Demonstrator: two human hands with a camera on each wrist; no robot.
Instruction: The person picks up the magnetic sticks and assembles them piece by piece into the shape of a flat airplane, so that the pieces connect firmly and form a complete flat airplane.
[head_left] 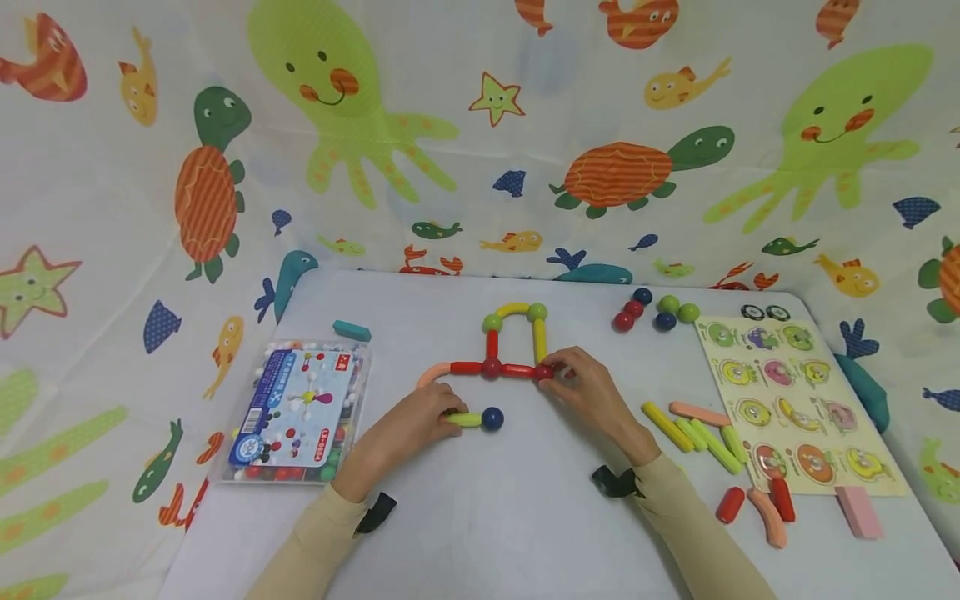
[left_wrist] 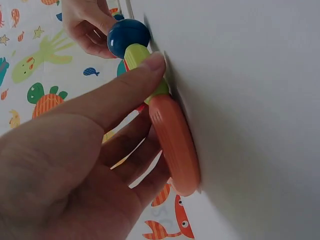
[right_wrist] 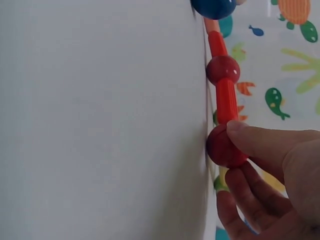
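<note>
A frame of magnetic sticks and balls [head_left: 514,342] lies mid-table: a yellow arch on two green balls, uprights below, then a red row ending left in an orange curved stick [head_left: 432,375]. My left hand [head_left: 447,417] pinches a yellow-green stick [head_left: 465,419] tipped with a dark blue ball [head_left: 492,418]. In the left wrist view the thumb lies on that yellow-green stick [left_wrist: 142,62], beside the orange curved stick [left_wrist: 175,145] and the blue ball [left_wrist: 128,37]. My right hand [head_left: 551,368] pinches the red ball [right_wrist: 225,146] at the row's right end.
A clear plastic box of pieces [head_left: 296,412] sits at the left with a teal block [head_left: 352,330] behind it. Loose balls [head_left: 652,312] lie at the back right. A puzzle board [head_left: 795,400], loose sticks [head_left: 697,425] and a pink block [head_left: 858,510] fill the right side.
</note>
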